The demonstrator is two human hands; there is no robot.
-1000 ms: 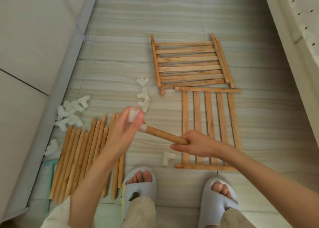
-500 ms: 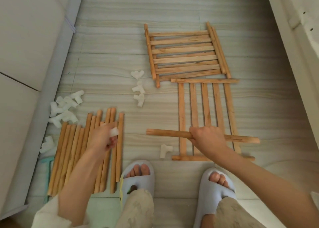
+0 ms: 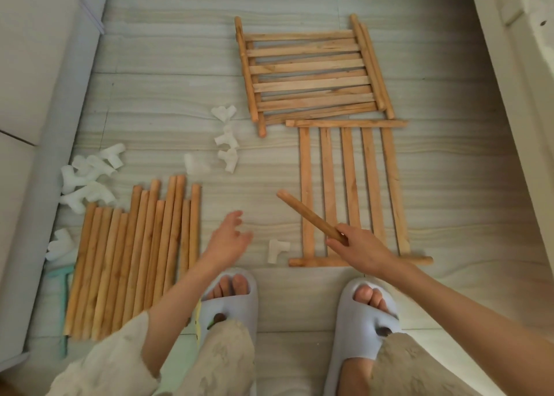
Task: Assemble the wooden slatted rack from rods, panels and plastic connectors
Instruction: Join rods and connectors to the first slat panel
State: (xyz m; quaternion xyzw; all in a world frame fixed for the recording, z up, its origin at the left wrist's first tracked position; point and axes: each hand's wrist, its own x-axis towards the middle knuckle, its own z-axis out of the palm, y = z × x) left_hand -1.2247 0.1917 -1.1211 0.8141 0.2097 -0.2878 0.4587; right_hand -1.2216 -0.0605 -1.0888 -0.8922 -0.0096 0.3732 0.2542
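Note:
My right hand grips a wooden rod that points up and to the left, above a slatted panel lying flat on the floor. My left hand is open and empty, fingers spread, just right of a pile of rods. One white plastic connector lies between my hands. A blurred connector sits above the rod pile, near a small group of connectors. Stacked slatted panels lie farther away.
More white connectors are heaped at the left by a grey wall base. A white cabinet runs along the right. My feet in pale slippers stand below the parts. Something teal lies beside the rod pile.
My left hand let go of the white connector, which now lies blurred above the rod pile, and opened. My right hand swung the rod from level to pointing up-left.

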